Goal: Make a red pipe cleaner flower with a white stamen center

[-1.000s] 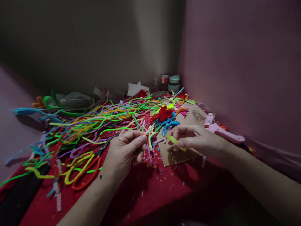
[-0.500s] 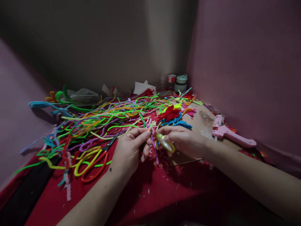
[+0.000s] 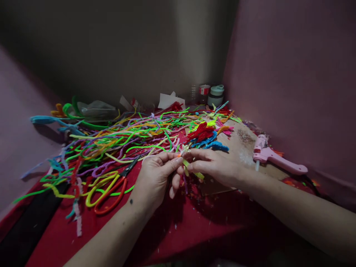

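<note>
In the middle of the view, my left hand (image 3: 160, 168) pinches a small bundle of pale-tipped stems (image 3: 184, 150) between thumb and forefinger. A bit of orange shows at the pinch, and a purple pipe cleaner hangs below. Against the bundle, my right hand (image 3: 214, 165) has its fingers curled round a roll of yellow tape (image 3: 198, 175), mostly hidden by the hand. Left of my hands, scissors (image 3: 109, 196) with yellow and red handles lie on the red cloth (image 3: 178, 237). Red pipe-cleaner loops (image 3: 201, 131) and blue pipe-cleaner loops (image 3: 214, 144) lie just beyond my right hand.
A wide heap of coloured pipe cleaners (image 3: 119, 135) spreads across the left and back. On the right, a pink glue gun (image 3: 274, 155) lies over a brown board (image 3: 239, 129). A lidded cup (image 3: 216, 95) and a red-labelled jar (image 3: 204, 92) stand by the back wall.
My right hand has turned and come closer to the left, hiding most of the tape roll that showed before. My left hand keeps its pinch on the bundle.
</note>
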Demonstrator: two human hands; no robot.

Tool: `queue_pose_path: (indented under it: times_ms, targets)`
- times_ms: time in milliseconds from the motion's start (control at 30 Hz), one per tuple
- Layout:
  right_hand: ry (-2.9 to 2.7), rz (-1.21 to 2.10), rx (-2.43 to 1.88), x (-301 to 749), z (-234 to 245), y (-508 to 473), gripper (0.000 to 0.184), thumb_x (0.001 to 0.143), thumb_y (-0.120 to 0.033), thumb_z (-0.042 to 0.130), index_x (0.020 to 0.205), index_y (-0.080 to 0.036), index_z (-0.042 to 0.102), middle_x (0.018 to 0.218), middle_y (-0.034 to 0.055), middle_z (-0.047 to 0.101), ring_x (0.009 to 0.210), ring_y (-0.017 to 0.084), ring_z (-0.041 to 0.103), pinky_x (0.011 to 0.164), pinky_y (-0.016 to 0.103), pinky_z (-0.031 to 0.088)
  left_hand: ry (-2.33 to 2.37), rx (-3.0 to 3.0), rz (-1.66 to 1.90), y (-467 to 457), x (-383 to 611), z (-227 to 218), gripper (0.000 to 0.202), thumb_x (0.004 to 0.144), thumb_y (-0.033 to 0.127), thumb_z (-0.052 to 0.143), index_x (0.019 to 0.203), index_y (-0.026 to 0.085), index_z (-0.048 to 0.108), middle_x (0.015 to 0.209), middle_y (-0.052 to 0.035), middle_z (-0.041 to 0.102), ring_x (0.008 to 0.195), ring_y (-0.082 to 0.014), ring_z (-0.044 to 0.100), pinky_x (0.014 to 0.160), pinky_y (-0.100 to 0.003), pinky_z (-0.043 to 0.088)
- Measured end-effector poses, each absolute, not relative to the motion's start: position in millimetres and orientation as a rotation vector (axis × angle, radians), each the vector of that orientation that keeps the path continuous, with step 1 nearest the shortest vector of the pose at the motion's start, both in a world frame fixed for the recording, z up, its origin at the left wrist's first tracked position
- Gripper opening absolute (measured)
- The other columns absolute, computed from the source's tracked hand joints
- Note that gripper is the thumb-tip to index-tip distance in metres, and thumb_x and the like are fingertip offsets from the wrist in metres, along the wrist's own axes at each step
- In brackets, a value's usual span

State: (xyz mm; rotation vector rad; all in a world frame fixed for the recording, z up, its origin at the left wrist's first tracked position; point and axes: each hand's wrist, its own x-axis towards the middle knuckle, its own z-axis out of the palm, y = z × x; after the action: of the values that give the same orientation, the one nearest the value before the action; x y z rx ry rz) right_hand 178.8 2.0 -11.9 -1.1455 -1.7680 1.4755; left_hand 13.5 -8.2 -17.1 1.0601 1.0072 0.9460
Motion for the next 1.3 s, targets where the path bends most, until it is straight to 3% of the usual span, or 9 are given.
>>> queue_pose_path:
  times_ms: [133,267,467,733,967,1300]
  targets:
    - [-1.715,1.57,-1.047,178,-14,3,0.032,0.077,-0.022,0.052,0.106,-0.014,0.061,0.082,0.0024,0.06,0.071,0.013,0.052,0.064,0.025,0.04,1.048,1.08,0.902,-11,13,-13,0.026,0.081,0.03,0.056,0.06,0.015,0.053,0.033,0.0055,0.045,0.023,-0.0043,0.031,0.023,-0.013,0.025]
    - [-1.618,1.693,-0.928,176,-20,6,0.026,0.074,-0.016,0.048,0.093,-0.012,0.066,0.076,0.0026,0.06,0.067,0.012,0.051,0.063,0.025,0.04,1.06,1.081,0.903,-14,16,-10,0.028,0.082,0.031,0.055,0.059,0.016,0.051,0.033,0.0061,0.043,0.023,-0.0043,0.029,0.023,-0.013,0.025]
    - [-1.568,1.657,-0.982,171,-20,3,0.017,0.077,-0.017,0.048,0.076,-0.014,0.065,0.066,-0.0011,0.056,0.055,0.008,0.043,0.053,0.022,0.034,1.051,1.072,0.952,-16,16,-10,0.025,0.081,0.029,0.056,0.061,0.016,0.052,0.036,0.0063,0.045,0.024,-0.0041,0.03,0.024,-0.013,0.026]
    - [-1.282,1.684,-0.849,170,-22,-1,0.004,0.073,-0.016,0.062,0.074,-0.016,0.066,0.066,-0.0034,0.06,0.057,0.008,0.049,0.058,0.022,0.038,1.004,1.091,1.0,-17,17,-11,0.024,0.082,0.027,0.056,0.061,0.015,0.052,0.035,0.0056,0.046,0.025,-0.0042,0.034,0.025,-0.013,0.029]
    - [-1.26,1.604,-0.826,173,-30,0,0.007,0.075,-0.023,0.064,0.074,-0.017,0.066,0.07,-0.0016,0.062,0.06,0.009,0.052,0.059,0.023,0.04,0.968,1.076,1.067,-16,20,-16,0.011,0.08,0.022,0.058,0.073,0.015,0.057,0.053,0.0036,0.058,0.031,-0.006,0.048,0.027,-0.014,0.038]
    - [-1.23,1.591,-0.742,170,-29,-9,0.011,0.076,-0.027,0.065,0.074,-0.017,0.062,0.07,-0.0004,0.062,0.062,0.011,0.057,0.062,0.027,0.046,0.971,0.997,1.077,-16,23,-16,0.009,0.081,0.021,0.057,0.075,0.014,0.055,0.057,0.0042,0.058,0.032,-0.0049,0.047,0.027,-0.014,0.037]
